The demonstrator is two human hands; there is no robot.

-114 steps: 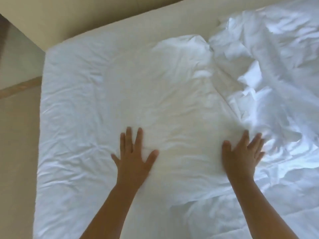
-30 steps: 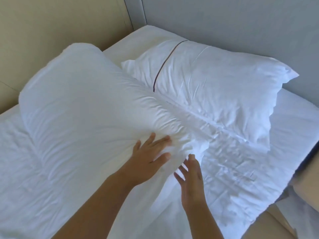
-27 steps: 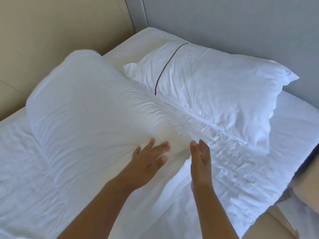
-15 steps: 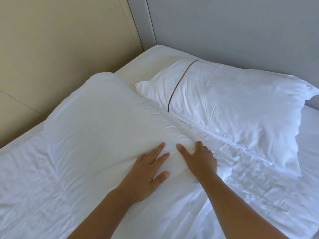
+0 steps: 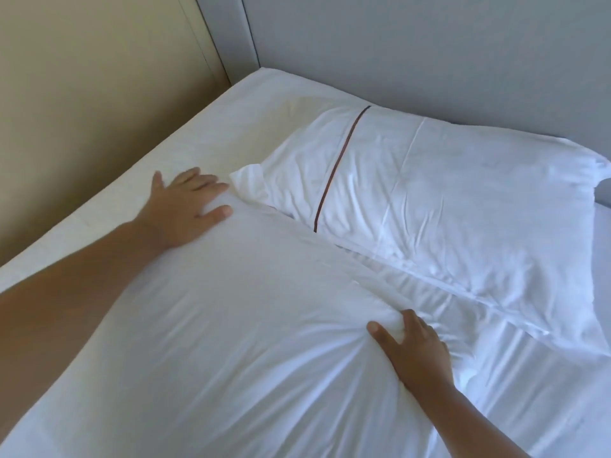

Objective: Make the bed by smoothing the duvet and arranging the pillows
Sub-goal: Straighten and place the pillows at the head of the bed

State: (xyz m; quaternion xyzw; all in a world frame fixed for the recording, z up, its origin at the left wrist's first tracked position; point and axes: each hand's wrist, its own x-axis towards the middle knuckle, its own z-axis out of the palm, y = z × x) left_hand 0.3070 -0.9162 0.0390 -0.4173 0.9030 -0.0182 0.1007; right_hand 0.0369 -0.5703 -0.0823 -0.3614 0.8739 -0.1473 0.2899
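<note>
A plump plain white pillow fills the near middle of the bed. My left hand lies flat, fingers spread, on its far left corner. My right hand pinches the fabric at its right edge, thumb on top and fingers curled under. Behind it, against the headboard, lies a second white pillow with a thin dark stripe near its left end. Both rest on the white sheet.
A beige wall runs along the bed's left side. A grey padded headboard stands behind the pillows. Bare sheet shows in the far left corner between the striped pillow and the wall.
My left hand has slid from the pillow's near right edge up to its far left corner. My right hand has closed on the right edge. The pillow now lies flatter and closer.
</note>
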